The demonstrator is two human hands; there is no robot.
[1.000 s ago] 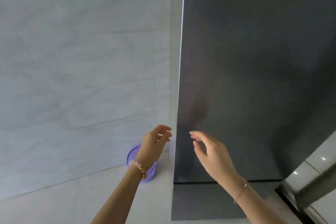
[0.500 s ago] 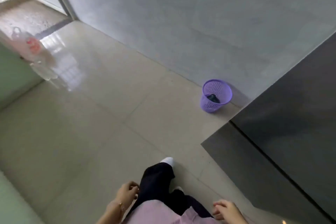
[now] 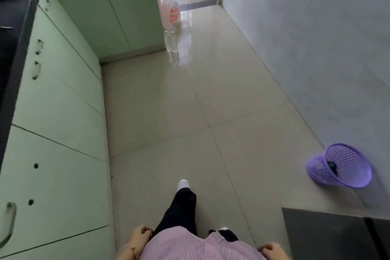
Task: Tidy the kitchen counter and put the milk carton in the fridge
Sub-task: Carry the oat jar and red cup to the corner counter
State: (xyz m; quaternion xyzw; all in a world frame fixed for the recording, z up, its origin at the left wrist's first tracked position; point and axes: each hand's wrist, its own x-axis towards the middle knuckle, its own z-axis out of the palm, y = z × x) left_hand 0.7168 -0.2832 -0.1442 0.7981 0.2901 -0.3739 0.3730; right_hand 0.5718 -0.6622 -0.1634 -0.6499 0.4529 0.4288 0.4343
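Countertop (image 3: 14, 6), dark and carrying only a blurred black bundle at its far end, runs high up on the left, well beyond the fingers of the left hand (image 3: 138, 238), above pale green cabinets (image 3: 59, 112). That hand hangs at the hip with its fingers curled loosely inward, pinching nothing. Straight ahead of both sets of fingers, far down the tiled floor (image 3: 168, 112), clear bottles (image 3: 172, 25) stand by a doorway. The right hand (image 3: 272, 248) sits low at the frame's bottom edge, fingers likewise curled and empty. Just right of those fingers lies the dark corner of the fridge (image 3: 329, 236); beyond it a purple basket (image 3: 339, 167) sits against the wall.

A second ago both hands were raised at the fridge's closed dark face, fingers spread; now they have dropped and the view has swung round toward the cabinets. That suggests the fridge step is likely finished and the person is heading back to the counter. No milk carton is visible anywhere; presumably it is inside the fridge, though that cannot be confirmed.
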